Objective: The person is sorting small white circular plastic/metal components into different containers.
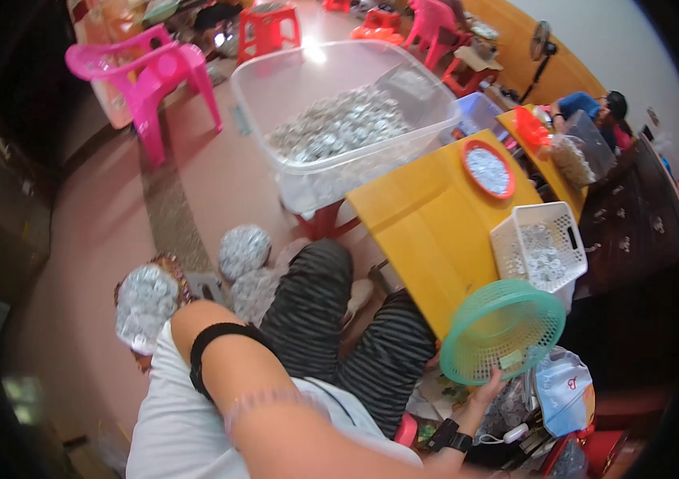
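Note:
My right hand (485, 389), a black watch at its wrist, grips the near side of a round green plastic sieve basket (459, 339). The basket is tilted beside the yellow table's corner. A small pale piece (510, 363) lies low inside it, too indistinct to name. My left arm reaches across my lap, with a black band near the elbow and a beaded bracelet. Beyond the bracelet, my left hand (339, 449) is smeared by motion at the lower edge, so its fingers cannot be made out.
On the yellow table (427, 231) stand a white slotted basket (507, 247) and a red-rimmed dish (467, 164), both holding small clear pieces. A large clear tub (276, 160) of similar pieces stands ahead. Filled clear bags (245, 251) lie left. A pink chair (148, 80) and another person (583, 104) are farther off.

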`<state>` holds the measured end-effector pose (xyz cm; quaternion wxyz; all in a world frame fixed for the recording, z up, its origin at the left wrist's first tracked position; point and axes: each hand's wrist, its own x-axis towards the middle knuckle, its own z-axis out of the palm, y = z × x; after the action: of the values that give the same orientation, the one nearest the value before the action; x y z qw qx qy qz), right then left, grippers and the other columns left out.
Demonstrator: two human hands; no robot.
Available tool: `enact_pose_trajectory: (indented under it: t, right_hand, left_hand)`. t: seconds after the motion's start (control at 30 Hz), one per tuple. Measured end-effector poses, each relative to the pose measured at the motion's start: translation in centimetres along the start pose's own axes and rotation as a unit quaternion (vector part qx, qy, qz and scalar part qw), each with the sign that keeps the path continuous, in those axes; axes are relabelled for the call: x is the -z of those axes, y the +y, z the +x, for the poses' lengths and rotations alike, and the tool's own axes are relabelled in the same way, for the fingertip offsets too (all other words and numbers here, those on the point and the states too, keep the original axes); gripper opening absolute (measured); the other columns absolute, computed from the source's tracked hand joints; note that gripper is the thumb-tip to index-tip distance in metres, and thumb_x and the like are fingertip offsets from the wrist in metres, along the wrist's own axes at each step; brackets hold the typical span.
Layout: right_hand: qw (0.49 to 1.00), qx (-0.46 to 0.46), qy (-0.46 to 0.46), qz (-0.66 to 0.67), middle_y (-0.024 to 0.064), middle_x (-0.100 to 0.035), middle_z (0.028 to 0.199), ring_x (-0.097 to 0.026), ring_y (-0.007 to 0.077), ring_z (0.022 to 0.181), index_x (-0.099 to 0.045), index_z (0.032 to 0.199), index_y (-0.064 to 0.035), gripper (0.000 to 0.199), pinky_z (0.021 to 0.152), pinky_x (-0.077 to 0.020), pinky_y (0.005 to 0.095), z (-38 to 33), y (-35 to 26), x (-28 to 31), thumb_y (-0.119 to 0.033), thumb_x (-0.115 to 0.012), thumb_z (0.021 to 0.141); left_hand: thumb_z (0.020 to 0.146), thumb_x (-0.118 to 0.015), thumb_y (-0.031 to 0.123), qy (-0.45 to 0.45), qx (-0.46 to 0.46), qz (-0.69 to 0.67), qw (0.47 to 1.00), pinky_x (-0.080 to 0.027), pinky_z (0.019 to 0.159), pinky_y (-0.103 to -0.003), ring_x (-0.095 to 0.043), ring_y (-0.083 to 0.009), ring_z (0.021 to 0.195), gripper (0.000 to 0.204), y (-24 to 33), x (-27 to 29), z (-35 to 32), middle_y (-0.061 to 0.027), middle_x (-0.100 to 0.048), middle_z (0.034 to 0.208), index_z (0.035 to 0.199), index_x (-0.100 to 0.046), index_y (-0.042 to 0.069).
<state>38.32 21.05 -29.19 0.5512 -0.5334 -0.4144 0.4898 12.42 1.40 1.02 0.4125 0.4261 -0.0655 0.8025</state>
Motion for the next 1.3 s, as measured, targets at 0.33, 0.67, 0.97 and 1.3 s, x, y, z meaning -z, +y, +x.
enact_pose_trajectory:
  t: [0.33,0.67,0.97,1.3]
  right_hand:
    - [0.998,-0.055,-0.026,-0.021,0.0159,-0.044,0.121,-0.048,0.0282,0.106,-0.033,0.127,0.0014,0.051,0.086,-0.0423,0.0397,0.2,-0.9,-0.6,-0.014,-0.047,0.080]
    - [0.999,-0.049,0.018,-0.011,0.0153,-0.046,0.117,-0.050,0.0278,0.103,-0.035,0.125,-0.0001,0.051,0.082,-0.0445,0.0409,-1.0,-1.6,-1.0,-0.016,-0.045,0.078]
    - [0.995,-0.099,0.006,0.013,0.0138,-0.047,0.117,-0.049,0.0272,0.103,-0.039,0.123,0.0001,0.048,0.085,-0.0420,0.0396,1.3,0.1,2.8,-0.018,-0.045,0.079]
    - [0.993,-0.086,0.070,-0.050,0.0129,-0.049,0.116,-0.048,0.0280,0.104,-0.041,0.122,0.0006,0.051,0.086,-0.0401,0.0386,-0.4,-1.2,0.8,-0.032,-0.044,0.083]
  left_hand:
    - [0.092,-0.040,0.035,-0.057,-0.026,0.014,0.998,-0.041,0.090,-0.035,-0.052,-0.0364,0.104,0.061,3.6,3.7,-3.2,-0.0303,-0.049,0.111,0.120,-0.033,-0.019]
    - [0.092,-0.037,0.033,0.364,0.290,0.371,0.804,-0.045,0.082,-0.033,-0.059,-0.0194,0.085,0.041,12.3,27.4,-14.0,-0.0120,-0.060,0.096,0.102,-0.054,-0.002]
    - [0.080,-0.049,0.029,0.408,0.671,0.407,0.467,-0.045,0.067,-0.030,-0.057,-0.0191,0.077,0.034,8.1,48.2,-33.6,-0.0068,-0.061,0.085,0.102,-0.056,0.004]
    - [0.076,-0.054,0.018,0.189,0.509,0.737,0.402,-0.041,0.090,-0.040,-0.047,-0.0362,0.107,0.036,-0.4,55.9,-37.6,-0.0179,-0.044,0.124,0.109,-0.055,0.003]
